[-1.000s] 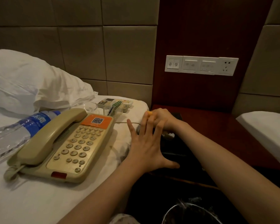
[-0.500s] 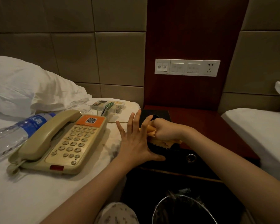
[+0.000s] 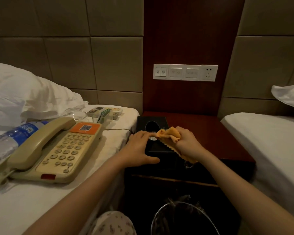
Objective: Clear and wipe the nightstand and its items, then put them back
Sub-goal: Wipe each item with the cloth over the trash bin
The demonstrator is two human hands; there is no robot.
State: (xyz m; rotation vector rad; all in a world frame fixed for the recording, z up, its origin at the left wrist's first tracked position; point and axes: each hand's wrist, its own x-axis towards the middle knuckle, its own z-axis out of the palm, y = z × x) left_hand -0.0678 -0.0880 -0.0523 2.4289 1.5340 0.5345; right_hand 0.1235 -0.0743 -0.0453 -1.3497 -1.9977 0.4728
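Note:
A black tissue box [image 3: 151,122] sits on the left part of the dark red nightstand [image 3: 215,133]. My left hand [image 3: 139,150] lies flat on the box's left side, fingers straight, thumb along its front edge. My right hand [image 3: 187,143] grips a bunched orange cloth [image 3: 168,134] over the box's top, next to its oval opening. On the bed to the left lie a beige telephone [image 3: 54,150], a water bottle [image 3: 8,141], a clear glass [image 3: 78,115] and a small tray of packets [image 3: 105,111].
White beds flank the nightstand, the left bed [image 3: 41,200] and the right bed [image 3: 270,141], each with a pillow. A bin with a dark liner [image 3: 182,219] stands on the floor in front. A switch and socket panel [image 3: 185,72] is on the wall above.
My left hand has dropped from raised with spread fingers to flat on the tissue box. My right hand has shifted the cloth rightward over the box's top. The view has tilted down.

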